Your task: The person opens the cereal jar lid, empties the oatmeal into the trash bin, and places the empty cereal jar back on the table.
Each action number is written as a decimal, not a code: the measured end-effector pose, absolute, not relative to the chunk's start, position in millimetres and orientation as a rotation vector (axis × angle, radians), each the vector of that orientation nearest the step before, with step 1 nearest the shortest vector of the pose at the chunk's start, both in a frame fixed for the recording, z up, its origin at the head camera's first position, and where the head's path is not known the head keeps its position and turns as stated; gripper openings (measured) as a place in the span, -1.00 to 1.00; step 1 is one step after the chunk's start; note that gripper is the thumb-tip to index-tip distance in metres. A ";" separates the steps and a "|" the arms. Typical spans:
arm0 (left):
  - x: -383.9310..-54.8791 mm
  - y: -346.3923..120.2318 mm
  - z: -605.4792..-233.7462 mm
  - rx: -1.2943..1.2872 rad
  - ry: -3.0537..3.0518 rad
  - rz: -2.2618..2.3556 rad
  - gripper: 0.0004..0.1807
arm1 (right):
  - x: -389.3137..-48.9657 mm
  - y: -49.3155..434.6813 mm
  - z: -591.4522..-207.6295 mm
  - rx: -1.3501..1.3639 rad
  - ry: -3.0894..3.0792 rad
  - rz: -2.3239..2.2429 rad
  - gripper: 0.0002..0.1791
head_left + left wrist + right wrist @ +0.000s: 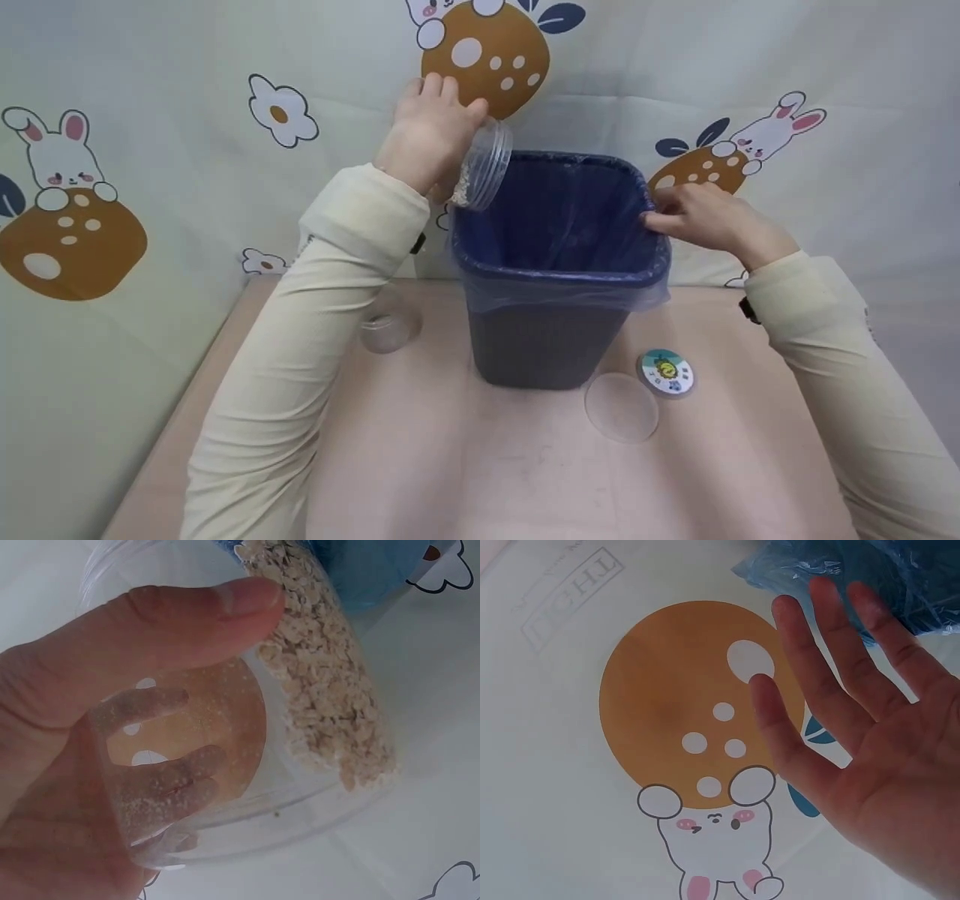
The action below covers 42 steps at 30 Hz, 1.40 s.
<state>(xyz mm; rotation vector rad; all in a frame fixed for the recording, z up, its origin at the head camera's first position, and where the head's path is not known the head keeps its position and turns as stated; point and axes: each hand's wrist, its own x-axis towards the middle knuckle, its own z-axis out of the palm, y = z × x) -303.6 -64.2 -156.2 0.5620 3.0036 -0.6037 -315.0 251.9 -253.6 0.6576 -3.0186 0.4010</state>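
Observation:
My left hand (433, 135) grips a clear plastic jar (491, 161), tipped on its side over the left rim of a dark trash bin (544, 345). Rolled oats (322, 682) lie along the jar's lower wall in the left wrist view, with the thumb across the near side and fingers seen through the plastic behind. A thin bluish bag (649, 296) lines the bin and folds over its rim. At the right rim is my right hand (705, 217), its fingertips right by the edge. The right wrist view shows its fingers spread and relaxed near the bag, holding nothing.
A second clear jar (386, 334) stands left of the bin, partly behind the left sleeve. To the bin's front right lie a clear round disc (621, 409) and a round lid with a printed label (666, 373). A patterned cloth (180, 150) hangs behind.

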 end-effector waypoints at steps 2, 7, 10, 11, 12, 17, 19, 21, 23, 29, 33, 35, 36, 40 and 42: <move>-303.9 -64.1 -156.1 0.563 3.000 -0.603 -0.01 | -315.2 252.2 -253.8 0.668 -3.018 0.412 -0.68; -304.5 -63.9 -156.4 0.565 3.001 -0.591 0.00 | -315.6 253.0 -254.7 0.709 -2.994 0.446 -0.70; -304.7 -63.7 -156.6 0.561 3.006 -0.592 0.00 | -315.9 252.6 -255.3 0.733 -2.978 0.462 -0.71; -304.8 -63.6 -156.6 0.560 3.009 -0.595 0.00 | -316.1 252.4 -255.5 0.737 -2.974 0.464 -0.71; -304.8 -63.4 -156.6 0.560 3.010 -0.599 -0.01 | -316.2 252.2 -255.6 0.743 -2.970 0.466 -0.70; -304.5 -61.7 -156.5 0.559 3.008 -0.632 -0.04 | -316.5 251.9 -255.2 0.761 -2.951 0.468 -0.71; -304.3 -61.0 -156.4 0.557 3.006 -0.644 -0.04 | -316.7 252.0 -255.1 0.765 -2.945 0.468 -0.72; -304.3 -60.3 -156.3 0.555 3.003 -0.652 -0.04 | -316.8 252.1 -255.2 0.762 -2.943 0.466 -0.73; -304.4 -59.8 -156.1 0.554 3.000 -0.654 -0.03 | -316.9 252.2 -255.4 0.756 -2.945 0.467 -0.74; -304.4 -58.8 -156.1 0.542 2.992 -0.649 -0.01 | -316.6 251.7 -255.7 0.750 -2.951 0.478 -0.74; -303.7 -58.3 -156.4 0.537 2.998 -0.640 -0.02 | -316.4 251.5 -255.5 0.759 -2.945 0.474 -0.74; -303.4 -57.9 -156.3 0.536 3.001 -0.638 -0.03 | -316.5 251.5 -255.3 0.762 -2.943 0.471 -0.74; -303.3 -57.7 -156.3 0.536 3.001 -0.639 -0.04 | -316.7 251.4 -255.3 0.763 -2.942 0.472 -0.74; -302.9 -57.2 -156.1 0.538 3.003 -0.641 -0.05 | -316.8 251.7 -255.0 0.761 -2.949 0.476 -0.74; -302.7 -57.1 -156.0 0.539 3.003 -0.642 -0.05 | -316.7 251.8 -254.9 0.757 -2.954 0.485 -0.74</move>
